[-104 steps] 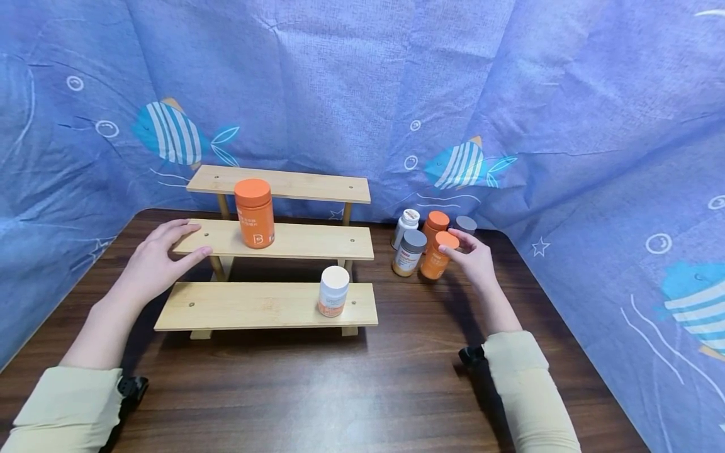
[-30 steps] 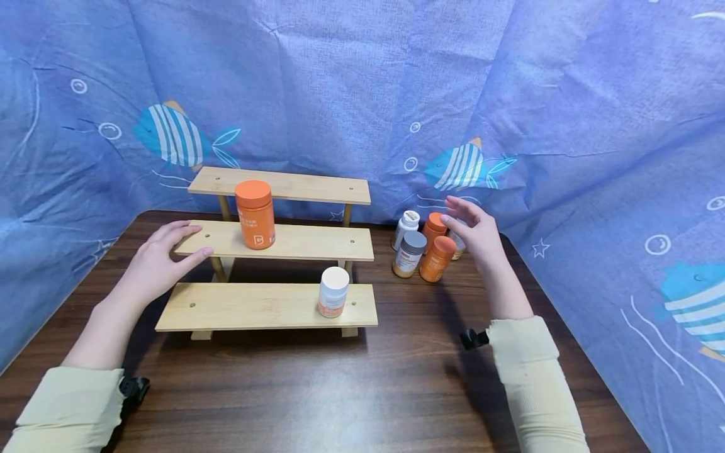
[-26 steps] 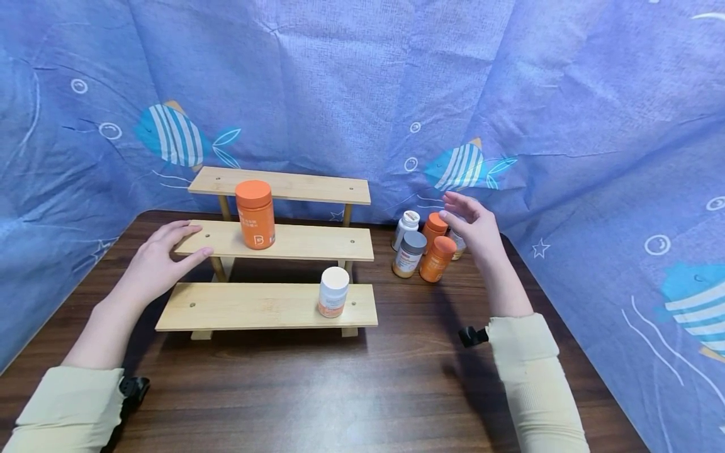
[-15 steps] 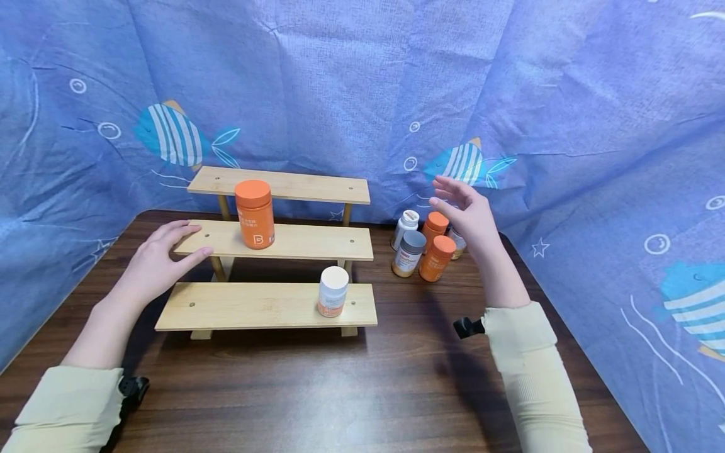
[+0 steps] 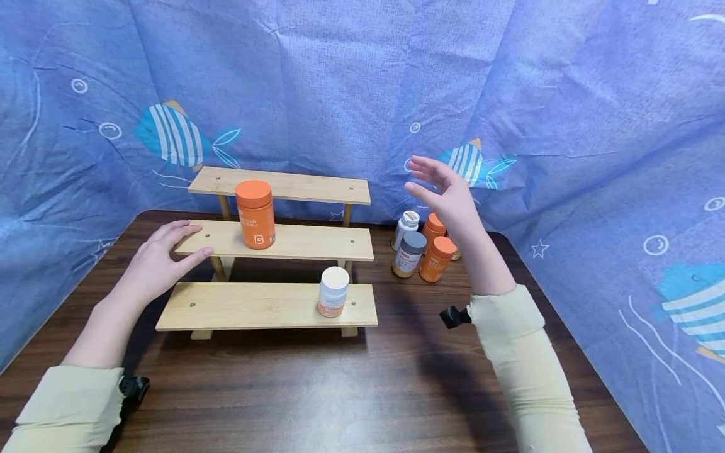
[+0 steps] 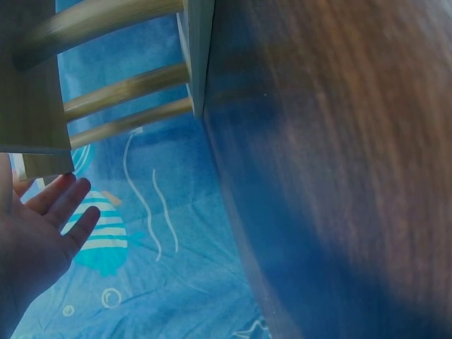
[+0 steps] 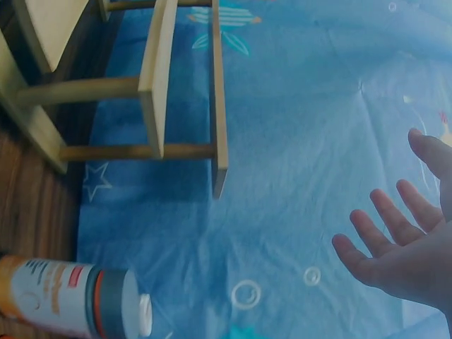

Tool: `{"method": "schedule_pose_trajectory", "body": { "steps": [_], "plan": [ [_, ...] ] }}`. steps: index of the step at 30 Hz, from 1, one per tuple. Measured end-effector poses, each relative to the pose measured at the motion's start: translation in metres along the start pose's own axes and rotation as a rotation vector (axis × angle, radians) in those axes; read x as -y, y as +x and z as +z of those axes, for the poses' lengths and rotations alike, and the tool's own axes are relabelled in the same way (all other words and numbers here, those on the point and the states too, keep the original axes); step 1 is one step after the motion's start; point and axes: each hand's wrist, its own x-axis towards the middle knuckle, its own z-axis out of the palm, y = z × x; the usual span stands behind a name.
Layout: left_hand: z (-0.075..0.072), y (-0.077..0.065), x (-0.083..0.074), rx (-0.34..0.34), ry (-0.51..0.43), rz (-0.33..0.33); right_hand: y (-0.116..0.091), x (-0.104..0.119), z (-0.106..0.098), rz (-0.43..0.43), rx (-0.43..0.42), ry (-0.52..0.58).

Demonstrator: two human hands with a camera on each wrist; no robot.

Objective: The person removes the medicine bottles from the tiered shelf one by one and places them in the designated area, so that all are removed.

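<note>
My left hand (image 5: 148,267) rests at the left end of the middle board of a three-tier wooden shelf (image 5: 238,308), its thumb and fingers spread; in the left wrist view its fingertips meet the board's end. An orange bottle (image 5: 257,226) stands on that middle board, and a white-capped bottle (image 5: 333,296) on the lowest one. Holding nothing, my right hand (image 5: 450,198) hangs in the air above a bottle cluster, fingers loosely bent and apart. Nearest below it are a grey-capped bottle (image 5: 406,261) and an orange-capped bottle (image 5: 435,264). The right wrist view also shows the bare palm (image 7: 409,265).
Behind these two stand a white bottle (image 5: 399,231) and another orange-capped bottle (image 5: 433,228). One more bottle (image 5: 456,254) is mostly hidden by my right arm. A blue fish-print cloth (image 5: 340,94) surrounds the brown wooden table (image 5: 272,390) at back and sides.
My right hand held the front orange-capped bottle by its lid, then let go; it has since risen and moved left. That bottle stands in the cluster. My left hand has stayed put.
</note>
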Motion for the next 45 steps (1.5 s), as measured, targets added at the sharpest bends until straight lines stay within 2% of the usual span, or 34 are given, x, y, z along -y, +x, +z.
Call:
{"method": "schedule_pose_trajectory", "body": {
  "steps": [5, 9, 16, 22, 29, 36, 45],
  "plan": [
    [0.001, 0.000, 0.001, -0.007, -0.002, 0.002, 0.010, 0.002, 0.010, -0.035, 0.008, -0.004],
    [0.001, 0.000, 0.002, -0.012, -0.007, 0.004, 0.013, 0.013, 0.020, -0.062, 0.037, -0.011],
    [0.001, 0.000, 0.001, -0.013, -0.005, 0.006, 0.007, 0.044, 0.043, -0.109, 0.116, -0.049],
    [0.000, 0.000, 0.001, -0.007, -0.002, 0.002, 0.009, 0.053, 0.058, -0.126, 0.192, -0.041],
    [0.000, 0.000, 0.001, -0.011, -0.006, 0.005, 0.011, 0.061, 0.074, -0.167, 0.281, -0.125],
    [-0.001, 0.001, 0.000, -0.011, 0.001, 0.005, 0.015, 0.059, 0.094, -0.203, 0.332, -0.163],
    [0.001, 0.001, 0.003, -0.004, -0.003, 0.003, 0.033, 0.035, 0.121, -0.236, 0.384, -0.135]
  ]
}}
